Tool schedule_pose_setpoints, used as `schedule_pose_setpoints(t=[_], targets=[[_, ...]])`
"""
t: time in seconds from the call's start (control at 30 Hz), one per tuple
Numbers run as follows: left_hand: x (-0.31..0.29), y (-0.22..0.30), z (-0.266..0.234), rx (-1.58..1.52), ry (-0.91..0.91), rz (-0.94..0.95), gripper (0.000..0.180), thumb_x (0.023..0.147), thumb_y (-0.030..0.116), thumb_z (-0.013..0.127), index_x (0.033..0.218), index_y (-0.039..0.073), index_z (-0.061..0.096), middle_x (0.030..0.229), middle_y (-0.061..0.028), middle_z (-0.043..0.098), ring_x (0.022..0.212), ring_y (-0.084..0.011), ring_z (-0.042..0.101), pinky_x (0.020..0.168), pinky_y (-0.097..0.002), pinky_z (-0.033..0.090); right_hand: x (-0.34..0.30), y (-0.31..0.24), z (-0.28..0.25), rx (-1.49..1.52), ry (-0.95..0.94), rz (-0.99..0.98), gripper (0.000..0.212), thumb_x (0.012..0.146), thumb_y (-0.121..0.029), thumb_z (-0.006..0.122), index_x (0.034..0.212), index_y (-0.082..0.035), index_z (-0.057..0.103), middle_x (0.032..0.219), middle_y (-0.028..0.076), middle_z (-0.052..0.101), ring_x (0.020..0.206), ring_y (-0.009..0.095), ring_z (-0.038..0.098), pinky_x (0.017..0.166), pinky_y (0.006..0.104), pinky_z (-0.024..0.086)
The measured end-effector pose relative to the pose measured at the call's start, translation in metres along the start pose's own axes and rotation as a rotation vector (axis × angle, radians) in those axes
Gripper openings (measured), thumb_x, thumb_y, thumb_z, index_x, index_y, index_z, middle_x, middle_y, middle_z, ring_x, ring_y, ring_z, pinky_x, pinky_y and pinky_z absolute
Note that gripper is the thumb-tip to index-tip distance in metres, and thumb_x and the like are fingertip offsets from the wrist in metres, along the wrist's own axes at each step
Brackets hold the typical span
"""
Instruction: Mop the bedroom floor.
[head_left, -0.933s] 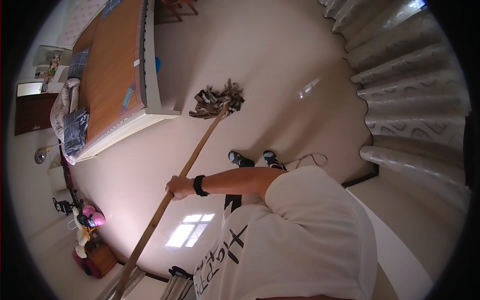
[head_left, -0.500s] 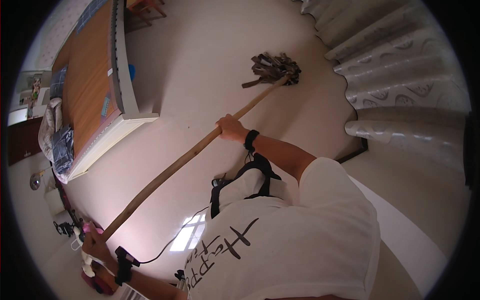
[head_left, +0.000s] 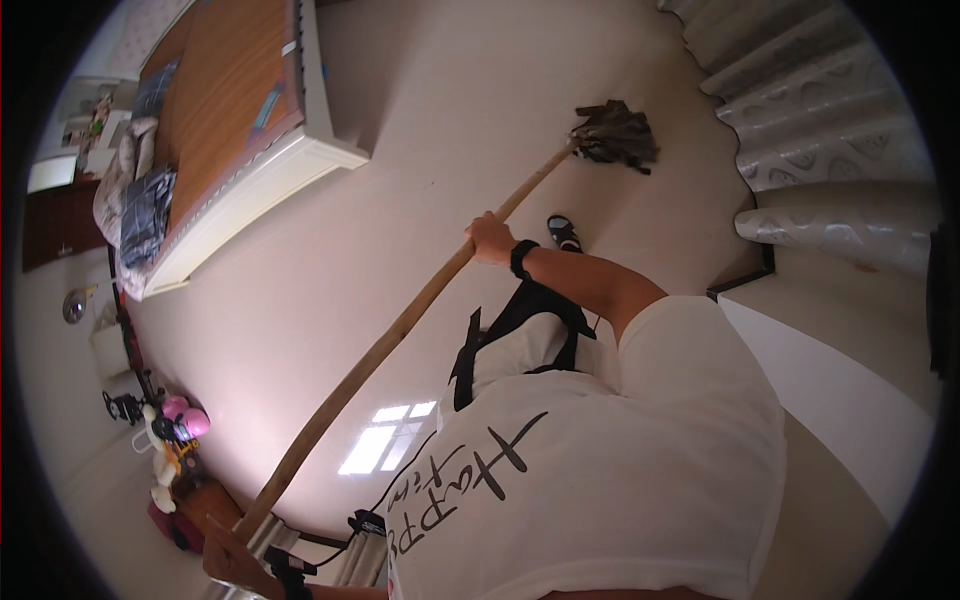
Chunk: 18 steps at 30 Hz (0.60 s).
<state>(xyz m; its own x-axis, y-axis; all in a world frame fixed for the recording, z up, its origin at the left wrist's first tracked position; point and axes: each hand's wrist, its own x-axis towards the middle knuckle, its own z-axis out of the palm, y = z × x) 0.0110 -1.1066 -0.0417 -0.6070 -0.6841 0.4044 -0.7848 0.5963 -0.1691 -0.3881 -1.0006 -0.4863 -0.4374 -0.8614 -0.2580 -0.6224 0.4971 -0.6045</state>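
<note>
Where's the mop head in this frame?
The mop head is upper right in the head view, above the visible shoe and left of the grey curtain.

We stand on pale, glossy floor (head_left: 410, 225). On it, ahead and right of our right hand (head_left: 490, 240): dark mop head (head_left: 618, 135), strips bunched together. Just beyond same hand: one foot in dark sandal (head_left: 563, 232). Ahead and right of our left hand (head_left: 237, 558): window-shaped patch of light (head_left: 370, 449) on floor. Well left of right hand: cream-framed bed (head_left: 262, 190). On its brown top we see dark plaid cloth (head_left: 148, 212), pale patterned bedding (head_left: 143, 148), flat bluish piece (head_left: 268, 108) near edge.
</note>
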Motion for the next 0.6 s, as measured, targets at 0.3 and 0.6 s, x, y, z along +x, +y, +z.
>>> schedule_pose_setpoints(t=[0.3, 0.6], targets=[[-0.140, -0.082, -0.182, 0.843, 0.037, -0.190, 0.042, 0.083, 0.019, 0.053, 0.046, 0.003, 0.039, 0.041, -0.0088, 0.036, 0.035, -0.0211, 0.032, 0.036, -0.0352, 0.025, -0.055, -0.283, 0.180, 0.172, -0.366, -0.577, 0.008, 0.055, -0.014, 0.055, 0.055, -0.005, 0.055, 0.060, 0.013, 0.055, 0.068, 0.031, 0.052, 0.059, 0.0425, 0.044], [-0.171, -0.066, -0.182, 0.604, 0.012, -0.477, 0.040, 0.081, 0.017, 0.055, 0.048, 0.002, 0.039, 0.042, -0.0076, 0.034, 0.037, -0.0176, 0.029, 0.036, -0.0333, 0.023, -0.107, -0.344, 0.194, 0.279, -0.617, -0.768, 0.014, 0.059, -0.017, 0.061, 0.069, -0.007, 0.060, 0.074, 0.012, 0.059, 0.086, 0.031, 0.052, 0.067, 0.0425, 0.045]])
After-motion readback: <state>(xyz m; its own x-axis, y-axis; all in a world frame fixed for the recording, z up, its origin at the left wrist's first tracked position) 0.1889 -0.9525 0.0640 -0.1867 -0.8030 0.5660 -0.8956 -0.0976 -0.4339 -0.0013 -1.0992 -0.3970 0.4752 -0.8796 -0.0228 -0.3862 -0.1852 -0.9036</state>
